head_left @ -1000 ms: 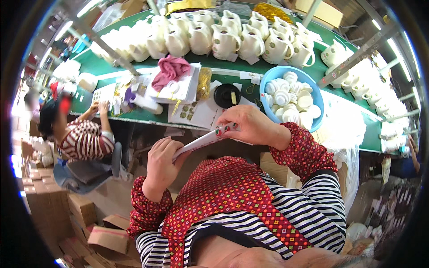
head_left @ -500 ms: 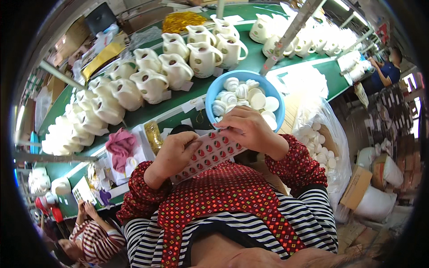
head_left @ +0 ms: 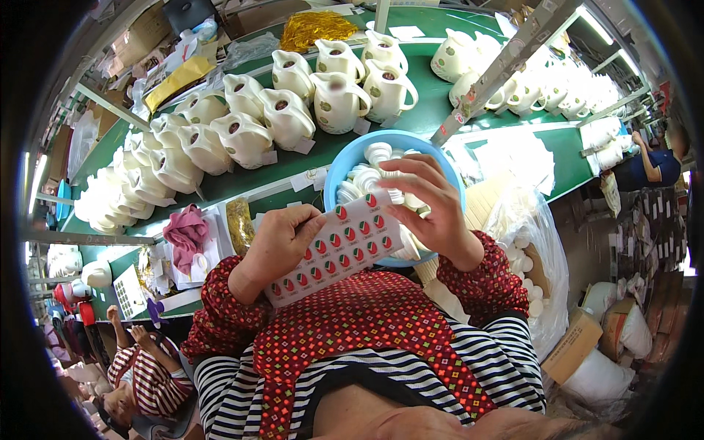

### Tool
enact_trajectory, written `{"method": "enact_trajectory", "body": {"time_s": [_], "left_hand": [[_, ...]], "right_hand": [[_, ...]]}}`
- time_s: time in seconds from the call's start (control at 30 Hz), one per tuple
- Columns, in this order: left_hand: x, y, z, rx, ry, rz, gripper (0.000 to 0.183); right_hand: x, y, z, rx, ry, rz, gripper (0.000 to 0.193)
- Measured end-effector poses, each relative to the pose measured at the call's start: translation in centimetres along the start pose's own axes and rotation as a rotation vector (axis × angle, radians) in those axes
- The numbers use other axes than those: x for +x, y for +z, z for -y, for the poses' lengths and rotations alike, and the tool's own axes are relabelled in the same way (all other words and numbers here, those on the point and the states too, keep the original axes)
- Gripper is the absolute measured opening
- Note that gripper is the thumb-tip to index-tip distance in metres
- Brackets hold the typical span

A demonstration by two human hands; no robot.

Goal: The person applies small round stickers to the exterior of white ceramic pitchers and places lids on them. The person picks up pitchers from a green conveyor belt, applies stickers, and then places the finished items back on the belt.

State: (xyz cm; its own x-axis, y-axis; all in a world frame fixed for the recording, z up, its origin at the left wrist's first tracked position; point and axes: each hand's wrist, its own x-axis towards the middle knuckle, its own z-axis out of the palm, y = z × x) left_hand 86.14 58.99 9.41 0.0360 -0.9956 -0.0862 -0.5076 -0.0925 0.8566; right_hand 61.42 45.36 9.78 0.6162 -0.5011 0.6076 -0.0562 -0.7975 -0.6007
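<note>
A pale sheet of red-and-green oval stickers slants in front of my chest. My left hand grips its left side, thumb on top and fingers curled beneath. At its upper right corner is my right hand, fingers spread and bent, thumb close to the sheet's edge. Whether a loose sticker clings to a fingertip is too small to make out. Just behind the right hand, a light blue basin holds white round lids, partly covered by that hand and the sheet.
Rows of white jugs stand on the green table. A slanted metal post rises beyond the basin. To the right sits a plastic-lined carton of white lids. A pink cloth lies left. Co-workers sit lower left and far right.
My right hand has come up off the sheet's upper edge, and its fingers have spread. More of the sheet's upper right now shows. The whole view has shifted slightly.
</note>
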Motion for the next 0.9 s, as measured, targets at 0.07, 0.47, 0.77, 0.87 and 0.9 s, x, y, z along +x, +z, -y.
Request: {"method": "enact_trajectory", "body": {"time_s": [0.07,0.47,0.77,0.87,0.9], "left_hand": [[0.1,-0.2,-0.5,0.000,0.021,-0.002,0.017],[-0.4,-2.6,2.9,-0.128,0.032,-0.019,0.016],[-0.5,-3.3,2.6,-0.115,0.158,-0.012,0.017],[0.0,-3.1,2.5,-0.115,0.154,-0.001,0.017],[0.4,-3.0,2.5,-0.140,0.111,0.013,0.017]], "right_hand": [[0.0,0.5,-0.4,0.023,0.056,0.084,0.054],[0.7,2.0,2.4,0.041,-0.054,0.021,0.063],[2.8,7.0,2.8,0.172,0.082,0.225,0.090],[2.7,7.1,2.1,0.131,0.024,0.209,0.092],[2.6,6.9,1.7,0.064,-0.031,0.189,0.094]]}}
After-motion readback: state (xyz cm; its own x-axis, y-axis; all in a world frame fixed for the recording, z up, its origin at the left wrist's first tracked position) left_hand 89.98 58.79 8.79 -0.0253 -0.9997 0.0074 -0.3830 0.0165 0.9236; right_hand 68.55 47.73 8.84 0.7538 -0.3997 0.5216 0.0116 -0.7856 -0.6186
